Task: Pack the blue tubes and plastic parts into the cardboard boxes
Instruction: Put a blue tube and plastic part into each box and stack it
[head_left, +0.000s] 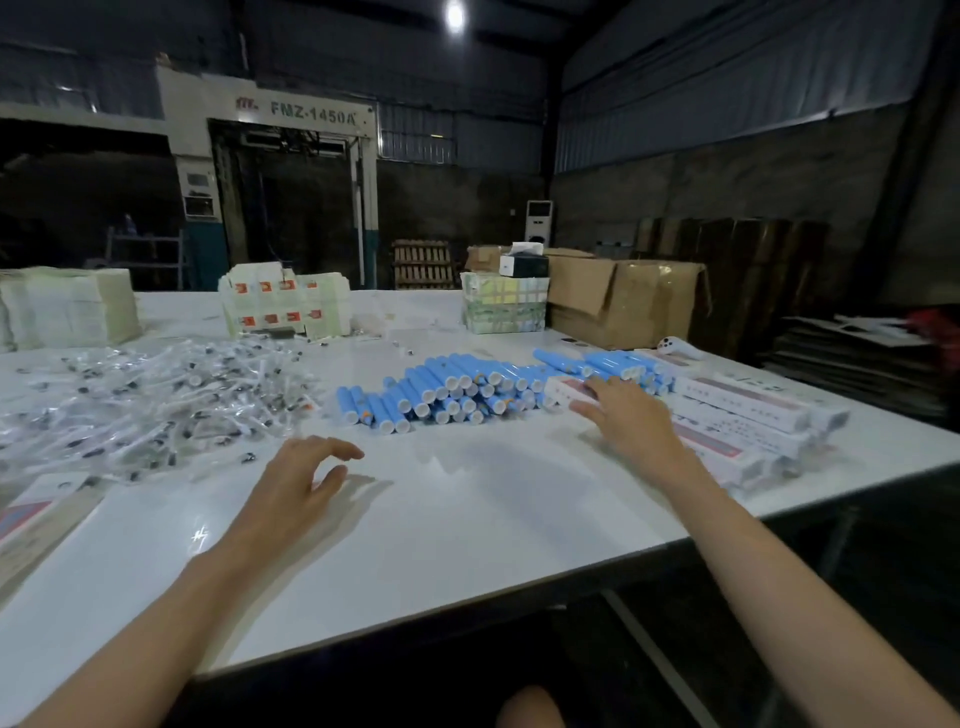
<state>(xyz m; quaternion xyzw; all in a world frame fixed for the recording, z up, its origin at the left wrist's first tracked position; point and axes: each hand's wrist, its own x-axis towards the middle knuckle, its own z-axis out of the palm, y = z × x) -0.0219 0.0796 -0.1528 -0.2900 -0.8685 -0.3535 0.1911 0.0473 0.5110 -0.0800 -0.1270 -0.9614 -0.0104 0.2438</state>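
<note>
The tubes (457, 387) lie heaped mid-desk, white caps toward the near edge; the parts (145, 395) sprawl to their left; boxes (748, 410) are stacked on the right, close to the desk (467, 519) edge. The left hand (306, 478) hovers near the parts, its grip loosely curled on nothing; the right hand (623, 415) rests on a box (566, 389) touching the tubes, grip spread flat. Bare desk runs between the hands to the near edge.

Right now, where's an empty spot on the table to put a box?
The biggest bare patch is the near table, between the left hand and right hand, in front of the blue tubes. It's crowded left with plastic parts and right with white boxes.
</note>
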